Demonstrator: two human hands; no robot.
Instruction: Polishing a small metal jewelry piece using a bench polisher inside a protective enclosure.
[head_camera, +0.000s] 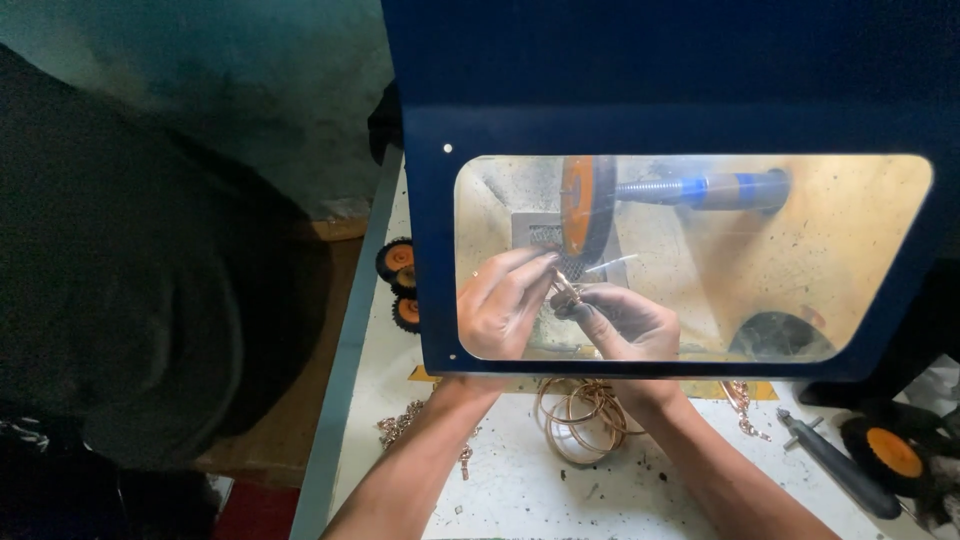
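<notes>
Behind the clear window of a dark blue hood (430, 250), my left hand (505, 305) and my right hand (625, 322) together pinch a small gold-coloured metal piece (565, 293). They hold it just under a black polishing wheel with an orange hub (582, 205). That wheel sits on a threaded spindle (690, 189) running to the right. Both forearms reach in from below the hood. How much of the piece lies inside my fingers is hidden.
Several thin copper-coloured bangles (580, 415) lie on the white bench between my forearms. Small chain pieces (400, 422) lie at the left. Spare black-and-orange wheels stand at the left (400, 262) and right (890, 452). A dark tool (835, 462) lies at the right.
</notes>
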